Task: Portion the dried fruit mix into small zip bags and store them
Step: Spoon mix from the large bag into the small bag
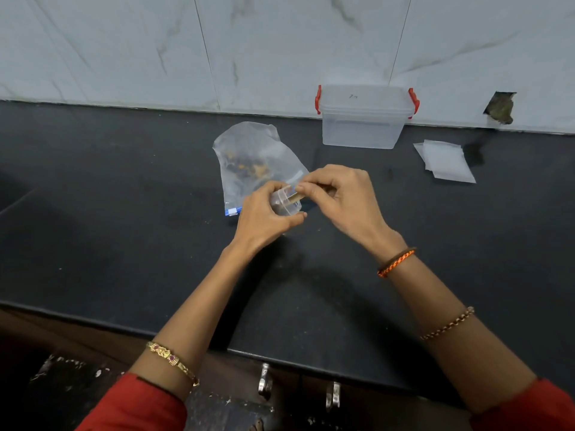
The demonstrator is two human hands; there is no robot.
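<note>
Large bag (249, 157) of fruit mix lies flat on the dark worktop (124, 213), its blue zip end nearest me, a little dried fruit showing inside. My left hand (264, 216) curls round a small clear item (284, 202), apparently a small zip bag being filled or sealed; its exact form is hard to tell. My right hand (339, 194) pinches the top edge of that same item between thumb and fingertips, so both grips are closed on it, just in front of the large bag. Clear box (362, 119) with red latches stands lidded against the wall; whether any portions are inside cannot be told. Spare small bags (445, 161) lie flat at right, unfilled. I judge the portioning under way, storing still to come
</note>
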